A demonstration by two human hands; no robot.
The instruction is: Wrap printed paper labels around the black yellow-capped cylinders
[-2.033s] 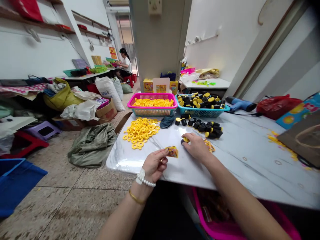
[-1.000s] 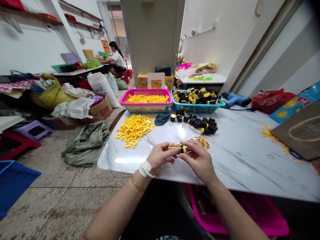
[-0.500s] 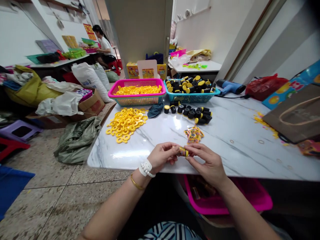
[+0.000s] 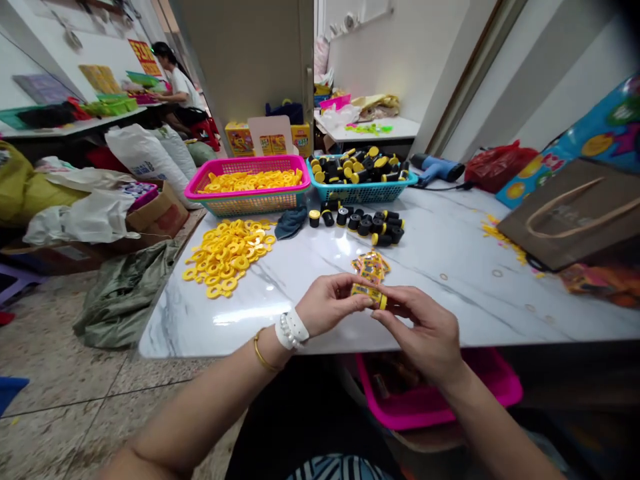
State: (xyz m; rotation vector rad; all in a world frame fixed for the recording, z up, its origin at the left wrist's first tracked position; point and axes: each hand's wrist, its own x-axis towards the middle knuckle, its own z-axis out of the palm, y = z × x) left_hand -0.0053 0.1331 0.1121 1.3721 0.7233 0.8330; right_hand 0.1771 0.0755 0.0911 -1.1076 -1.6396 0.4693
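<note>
Between my two hands is a small cylinder [image 4: 367,292] with a printed yellow label around it and a yellow end. My left hand [image 4: 330,305] grips its left part, thumb in front and fingers behind. The fingertips of my right hand [image 4: 425,327] pinch the yellow end. Just behind them lies a small pile of colourful printed labels [image 4: 373,265] on the marble-patterned table [image 4: 300,257]. Farther back stand and lie several black cylinders [image 4: 365,225] with yellow ends. A heap of flat yellow rings [image 4: 230,255] is to the left.
A pink basket [image 4: 192,189] holds yellow pieces; a blue basket [image 4: 363,194] holds black-and-yellow cylinders. Between them and me lies a dark blue cloth [image 4: 291,222]. A blue heat gun [image 4: 437,169] and paper bag [image 4: 575,217] are right. Below the table edge is a pink bin [image 4: 415,421].
The cylinder has turned in my fingers, so more of its printed side shows. My left thumb has slid right along it. The view has swung slightly to the right.
</note>
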